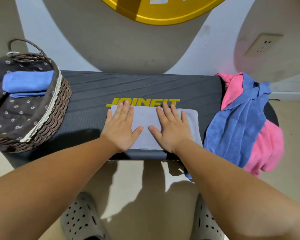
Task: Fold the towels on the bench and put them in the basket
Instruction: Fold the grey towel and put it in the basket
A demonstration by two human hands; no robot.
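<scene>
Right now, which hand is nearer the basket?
Left. The left hand lies flat on the grey towel, on the side toward the basket; the right hand lies flat beside it, farther away.

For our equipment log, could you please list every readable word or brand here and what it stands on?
"JOINFIT": yellow letters on the dark grey ribbed bench, lower edge hidden by the folded grey towel.
White letters on the yellow round disc: cut off, unreadable.

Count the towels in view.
4: folded blue towel in the basket; grey towel under the left hand and right hand; loose blue towel over a pink towel at the bench's right end. More may be hidden.
</scene>
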